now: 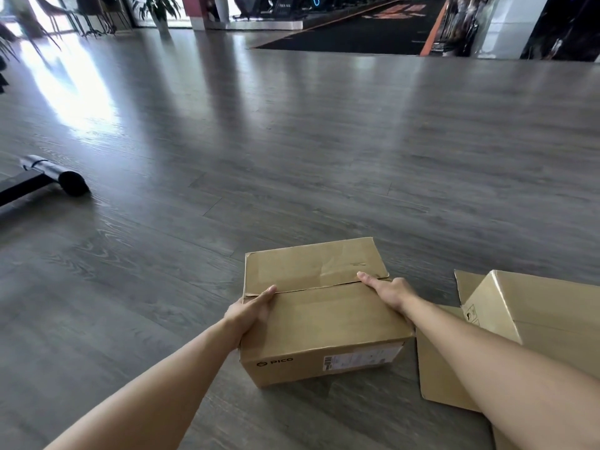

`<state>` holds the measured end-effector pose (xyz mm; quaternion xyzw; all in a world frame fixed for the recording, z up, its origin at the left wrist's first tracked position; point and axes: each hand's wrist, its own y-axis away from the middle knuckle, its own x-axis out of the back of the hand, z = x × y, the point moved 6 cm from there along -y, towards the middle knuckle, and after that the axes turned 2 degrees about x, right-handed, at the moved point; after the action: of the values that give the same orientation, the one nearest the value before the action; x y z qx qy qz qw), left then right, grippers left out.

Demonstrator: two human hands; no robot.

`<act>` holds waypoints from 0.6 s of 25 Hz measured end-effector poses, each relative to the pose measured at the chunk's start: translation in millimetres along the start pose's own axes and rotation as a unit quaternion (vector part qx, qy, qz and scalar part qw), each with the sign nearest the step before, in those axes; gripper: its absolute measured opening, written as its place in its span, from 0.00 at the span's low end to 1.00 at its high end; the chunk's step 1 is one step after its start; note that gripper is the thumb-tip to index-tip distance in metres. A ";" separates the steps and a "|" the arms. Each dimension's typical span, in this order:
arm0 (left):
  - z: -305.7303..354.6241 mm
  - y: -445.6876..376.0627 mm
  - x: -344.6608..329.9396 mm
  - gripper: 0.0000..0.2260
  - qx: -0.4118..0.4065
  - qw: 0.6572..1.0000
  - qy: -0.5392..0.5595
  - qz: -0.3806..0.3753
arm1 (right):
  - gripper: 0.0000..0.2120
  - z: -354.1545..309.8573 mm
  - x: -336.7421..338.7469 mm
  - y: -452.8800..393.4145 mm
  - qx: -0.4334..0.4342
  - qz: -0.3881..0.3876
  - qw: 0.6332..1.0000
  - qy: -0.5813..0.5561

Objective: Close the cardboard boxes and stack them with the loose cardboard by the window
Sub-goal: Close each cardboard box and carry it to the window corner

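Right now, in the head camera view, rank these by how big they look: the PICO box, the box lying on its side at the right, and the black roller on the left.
1. PICO box and the box on its side: unsure, since the latter is cut off by the frame.
2. Black roller, smallest, though farther away.

Two bare forearms in view, no sleeves down to the frame edge. Left hand (pixel 251 311) & right hand (pixel 388 292): no gloves, no rings, no watch or wristband (wrists fully visible). Nails short, unpainted as far as can be told. No tattoos or marks seen.
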<state>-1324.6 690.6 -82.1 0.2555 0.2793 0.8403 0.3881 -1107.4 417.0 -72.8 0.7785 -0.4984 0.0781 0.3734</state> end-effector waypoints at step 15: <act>308.5 218.4 17.9 0.21 -0.190 0.980 0.034 0.049 | 0.18 -251.4 243.4 166.1 0.134 0.112 0.977 -0.124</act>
<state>-1246.7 669.8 287.6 0.1620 0.1146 0.9041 0.3784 -1063.5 370.8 309.3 0.7644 -0.6099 0.0883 0.1898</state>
